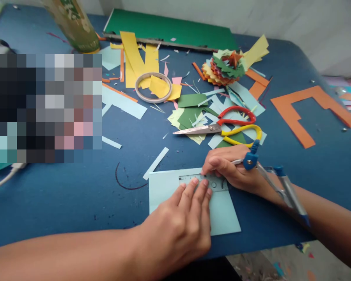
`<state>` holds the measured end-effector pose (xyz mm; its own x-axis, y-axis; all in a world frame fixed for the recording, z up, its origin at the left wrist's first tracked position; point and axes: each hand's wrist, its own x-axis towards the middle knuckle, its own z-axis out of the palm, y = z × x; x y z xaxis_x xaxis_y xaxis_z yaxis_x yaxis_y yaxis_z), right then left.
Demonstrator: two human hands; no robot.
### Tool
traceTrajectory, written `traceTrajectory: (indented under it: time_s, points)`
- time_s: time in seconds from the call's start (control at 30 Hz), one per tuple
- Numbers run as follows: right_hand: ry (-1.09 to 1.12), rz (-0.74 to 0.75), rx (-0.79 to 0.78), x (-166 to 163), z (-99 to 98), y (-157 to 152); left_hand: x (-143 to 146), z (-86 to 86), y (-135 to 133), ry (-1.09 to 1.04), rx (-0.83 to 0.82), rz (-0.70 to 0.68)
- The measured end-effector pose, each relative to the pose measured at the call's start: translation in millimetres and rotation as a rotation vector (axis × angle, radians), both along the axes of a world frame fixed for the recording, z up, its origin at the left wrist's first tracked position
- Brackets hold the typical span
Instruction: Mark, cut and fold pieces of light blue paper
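Observation:
A light blue sheet of paper [163,191] lies on the blue table near its front edge. Across its upper part is a clear plastic ruler [221,184]. My left hand [184,222] rests flat on the ruler and paper, fingers stretched out and pressing down. My right hand [234,169] is closed around one leg of a drawing compass [250,160], with its fingertips at the ruler's upper edge. The compass's blue hinge sticks out above that hand, and its other leg, with a blue-tipped pen, hangs over my right forearm. The held leg's tip is hidden by my fingers.
Red-and-yellow-handled scissors [216,128] lie on paper scraps beyond my right hand. Behind are a tape roll [137,91], a folded paper ring [225,68], a green board [169,29] and a bottle [76,27]. Orange paper [286,113] lies right; a blurred patch covers the left.

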<state>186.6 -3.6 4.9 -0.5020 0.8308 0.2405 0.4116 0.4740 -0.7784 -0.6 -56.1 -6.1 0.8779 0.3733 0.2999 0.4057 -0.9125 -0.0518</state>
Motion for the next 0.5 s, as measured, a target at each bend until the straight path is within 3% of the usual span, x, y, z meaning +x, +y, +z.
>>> traceTrajectory:
  time_s: [0.5]
  points:
    - [0.032,-0.015,-0.083,2.5,-0.3,2.4,-1.2,0.3,1.6,0.004,-0.012,-0.029]
